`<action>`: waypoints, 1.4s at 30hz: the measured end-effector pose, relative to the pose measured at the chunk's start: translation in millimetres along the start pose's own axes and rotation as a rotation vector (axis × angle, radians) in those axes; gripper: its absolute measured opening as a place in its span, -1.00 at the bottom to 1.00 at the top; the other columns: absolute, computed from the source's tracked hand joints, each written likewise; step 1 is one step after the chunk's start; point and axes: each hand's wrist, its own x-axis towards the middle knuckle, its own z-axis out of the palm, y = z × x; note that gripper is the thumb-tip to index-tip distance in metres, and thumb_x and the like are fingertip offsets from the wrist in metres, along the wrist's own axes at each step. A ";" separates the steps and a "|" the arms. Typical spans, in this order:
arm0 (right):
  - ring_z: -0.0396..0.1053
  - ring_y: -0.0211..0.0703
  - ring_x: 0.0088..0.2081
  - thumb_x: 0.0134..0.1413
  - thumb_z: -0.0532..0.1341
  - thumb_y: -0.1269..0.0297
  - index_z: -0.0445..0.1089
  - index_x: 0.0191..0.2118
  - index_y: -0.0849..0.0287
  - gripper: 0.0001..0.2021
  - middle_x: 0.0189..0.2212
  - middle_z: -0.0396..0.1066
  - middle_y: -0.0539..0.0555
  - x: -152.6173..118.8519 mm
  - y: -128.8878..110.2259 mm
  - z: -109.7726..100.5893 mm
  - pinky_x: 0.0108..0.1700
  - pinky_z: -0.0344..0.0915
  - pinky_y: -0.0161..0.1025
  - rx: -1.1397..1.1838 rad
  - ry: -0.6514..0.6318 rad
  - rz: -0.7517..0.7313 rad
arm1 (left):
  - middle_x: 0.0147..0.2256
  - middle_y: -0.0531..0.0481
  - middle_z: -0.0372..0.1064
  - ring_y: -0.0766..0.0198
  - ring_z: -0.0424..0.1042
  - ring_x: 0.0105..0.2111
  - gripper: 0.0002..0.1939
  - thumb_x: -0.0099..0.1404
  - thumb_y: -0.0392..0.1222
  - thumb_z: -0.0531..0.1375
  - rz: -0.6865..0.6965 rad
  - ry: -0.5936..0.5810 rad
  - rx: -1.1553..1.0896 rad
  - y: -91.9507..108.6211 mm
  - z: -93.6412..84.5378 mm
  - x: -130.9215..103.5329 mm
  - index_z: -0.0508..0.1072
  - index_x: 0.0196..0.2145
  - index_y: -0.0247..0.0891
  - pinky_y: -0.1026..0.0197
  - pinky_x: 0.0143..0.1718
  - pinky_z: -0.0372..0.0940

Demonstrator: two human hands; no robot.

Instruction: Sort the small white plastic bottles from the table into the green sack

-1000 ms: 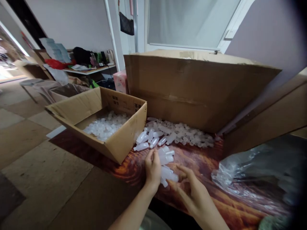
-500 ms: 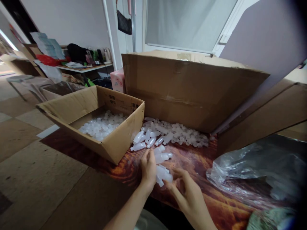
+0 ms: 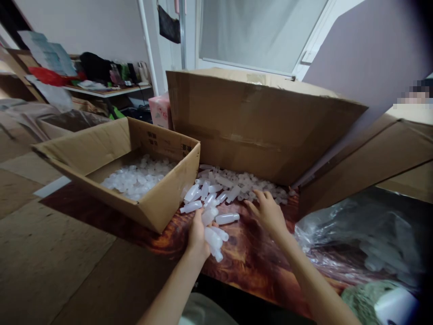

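Observation:
My left hand (image 3: pixel 196 234) is closed around several translucent white plastic bottles (image 3: pixel 214 238), small and tube-like, which stick out past the fingers on the right. One similar bottle (image 3: pixel 227 219) lies on its side just beyond them. Over to the right, my right hand (image 3: pixel 269 213) reaches forward with fingers apart and nothing visibly in them. Its fingertips are at the near edge of a heap of small translucent caps (image 3: pixel 243 185); whether they touch the caps I cannot tell. More loose bottles (image 3: pixel 204 190) lie left of the heap on the wood-patterned table (image 3: pixel 250 257).
An open cardboard box (image 3: pixel 135 212) on the left holds many small translucent pieces. Behind the heap stands a large carton (image 3: pixel 260 126). A clear plastic bag (image 3: pixel 358 239) lies at the right, below another carton (image 3: pixel 365 158). Green netting-like material (image 3: pixel 365 300) sits at the lower right.
My right hand has moved away from the bottles in my left hand, forward and right to the caps. The left hand still grips its bottles. The view has shifted slightly.

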 end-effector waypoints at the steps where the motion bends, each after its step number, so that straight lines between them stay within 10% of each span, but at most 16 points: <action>1: 0.46 0.05 -0.25 0.22 0.16 0.15 0.33 0.01 0.23 -0.67 -0.06 0.35 0.30 12.8 6.3 4.2 -0.28 0.29 -0.18 -0.053 -0.016 0.012 | -0.75 0.19 0.12 0.37 0.16 -0.76 -0.74 0.10 -0.03 0.20 -0.016 -0.007 -0.030 3.4 -0.4 -0.6 0.23 -0.55 -0.21 0.33 -0.73 0.13; 11: 0.44 0.03 -0.25 0.18 0.18 0.25 0.31 -0.05 0.13 -0.77 -0.13 0.32 0.19 23.5 11.9 32.0 -0.28 0.20 -0.21 -0.065 -0.143 0.048 | -0.77 0.18 0.02 0.33 0.20 -0.73 -0.67 0.12 -0.12 0.22 -0.122 -0.086 -0.166 20.2 -5.0 -4.2 0.11 -0.61 -0.20 0.32 -0.77 0.17; 24: 0.31 -0.26 -0.54 0.04 0.22 -0.12 0.29 -0.35 0.16 -0.61 -0.41 0.42 0.06 -21.7 11.0 41.0 -0.53 0.32 -0.33 1.183 0.078 0.490 | -0.76 0.14 0.02 0.33 0.19 -0.73 -0.69 0.21 -0.17 0.12 -0.085 -0.085 -0.185 14.8 -5.9 -2.0 0.09 -0.61 -0.20 0.32 -0.73 0.15; 29: 0.41 -0.31 -0.42 -0.07 0.36 0.06 0.34 -0.35 0.18 -0.69 -0.32 0.48 0.08 -53.8 -13.5 30.9 -0.32 0.46 -0.36 1.528 0.057 0.577 | -0.76 0.17 0.02 0.34 0.19 -0.73 -0.72 0.22 -0.19 0.11 -0.033 -0.078 -0.153 12.1 -5.8 -2.3 0.11 -0.59 -0.20 0.33 -0.70 0.18; 34: 0.43 -0.25 -0.33 -0.05 0.40 0.15 0.42 -0.19 0.17 -0.68 -0.30 0.47 0.04 -90.6 -46.5 15.5 -0.23 0.45 -0.33 1.536 -0.062 0.458 | -0.75 0.20 0.03 0.38 0.16 -0.75 -0.71 0.16 -0.14 0.18 0.047 -0.033 -0.113 8.7 -5.2 -9.2 0.13 -0.58 -0.20 0.36 -0.71 0.12; 42: 0.39 -0.09 -0.08 0.26 0.07 0.41 0.30 -0.03 0.10 -0.79 -0.13 0.38 0.16 -116.9 -67.2 -4.4 -0.05 0.39 -0.17 0.731 0.110 -0.263 | -0.69 0.17 0.20 0.41 0.21 -0.71 -0.72 0.08 0.00 0.23 0.196 0.022 -0.027 0.7 1.5 -28.6 0.30 -0.54 -0.25 0.35 -0.66 0.09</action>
